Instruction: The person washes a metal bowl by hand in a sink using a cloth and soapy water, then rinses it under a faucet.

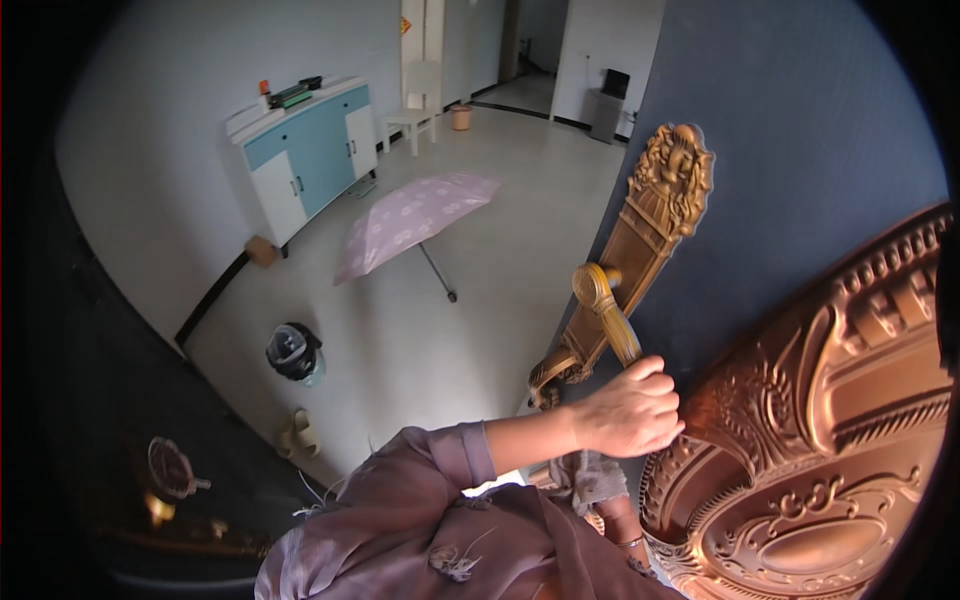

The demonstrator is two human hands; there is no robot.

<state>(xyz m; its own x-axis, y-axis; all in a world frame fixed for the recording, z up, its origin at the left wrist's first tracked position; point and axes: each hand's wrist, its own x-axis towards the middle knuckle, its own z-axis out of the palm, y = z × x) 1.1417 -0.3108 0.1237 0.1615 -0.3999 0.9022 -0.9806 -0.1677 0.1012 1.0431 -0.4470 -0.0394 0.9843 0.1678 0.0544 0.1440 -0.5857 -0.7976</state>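
My left hand (631,409) is closed in a fist around the lower end of a gold-coloured lever handle (616,330). The lever is mounted on an ornate bronze-coloured door plate (651,232) with a carved top. That plate is fixed to a dark blue-grey door (757,127), which stands ajar at the right. Close by my fist, a large embossed copper-coloured door panel (817,480) fills the lower right. My right forearm (619,519), wearing a bracelet, hangs down beside my body; its hand is out of view.
An open pink umbrella (416,217) rests on the pale floor (525,217). Left of it are a lined waste bin (295,352), slippers (301,433) and a small brown box (261,251). A blue-and-white cabinet (311,154) and a white chair (412,112) stand along the wall.
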